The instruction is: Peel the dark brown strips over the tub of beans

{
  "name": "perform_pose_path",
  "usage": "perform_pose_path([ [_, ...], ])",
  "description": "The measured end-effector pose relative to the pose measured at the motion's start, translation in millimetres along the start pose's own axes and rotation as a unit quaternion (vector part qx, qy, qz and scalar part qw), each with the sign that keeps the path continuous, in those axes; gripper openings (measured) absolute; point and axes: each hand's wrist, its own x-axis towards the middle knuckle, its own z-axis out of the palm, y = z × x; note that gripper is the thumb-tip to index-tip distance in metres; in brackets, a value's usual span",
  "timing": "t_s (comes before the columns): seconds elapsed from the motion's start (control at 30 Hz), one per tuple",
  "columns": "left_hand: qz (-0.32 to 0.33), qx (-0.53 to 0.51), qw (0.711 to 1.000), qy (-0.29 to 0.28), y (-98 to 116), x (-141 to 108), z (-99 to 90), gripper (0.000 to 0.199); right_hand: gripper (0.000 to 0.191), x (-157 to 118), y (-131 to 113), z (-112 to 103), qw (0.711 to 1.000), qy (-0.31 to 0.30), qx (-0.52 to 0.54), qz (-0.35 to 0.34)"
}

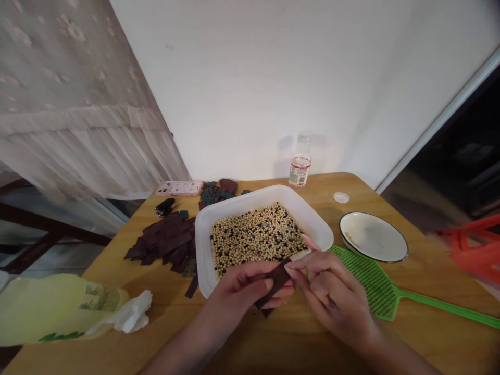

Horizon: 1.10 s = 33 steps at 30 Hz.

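A dark brown strip [276, 284], flat and flexible-looking, is held between both hands just in front of the white plastic tub [205, 278]. My left hand [246, 289] grips its lower part, the thumb lying on top. With thumb and fingertips, my right hand [332, 286] pinches the strip's upper right edge. Pale round beads or beans [258, 234], mixed with black and a few coloured ones, fill the tub's bottom. Left of the tub lies a pile of similar dark brown pieces [164, 239]. What the strip is made of I cannot tell.
Behind the tub are green and brown scraps [219, 192], a phone [179, 188] and a clear bottle [300, 164]. A green fly swatter [367, 281] and white enamel dish [378, 237] occupy the right. A yellowish bottle [58, 307] with tissue [135, 312] is front left.
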Motion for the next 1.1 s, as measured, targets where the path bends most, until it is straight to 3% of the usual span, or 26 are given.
perform_pose_path([
  [0.13,-0.006,0.013,1.0,-0.019,-1.5,0.3,0.2,0.018,0.032,-1.3,0.8,0.5,1.0,-0.006,-0.001,0.003],
  [0.3,0.01,-0.011,1.0,0.012,-1.1,-0.7,0.7,0.02,0.032,-0.9,1.4,1.0,1.0,-0.005,0.003,0.004],
  [0.47,-0.001,0.032,0.999,-0.018,1.0,-0.6,1.4,0.019,0.033,-0.2,0.8,0.3,1.0,-0.007,-0.001,0.004],
  [1.1,0.006,0.044,0.999,-0.006,1.0,1.4,1.2,0.022,0.033,1.3,0.8,0.8,1.0,-0.001,-0.003,0.004],
])
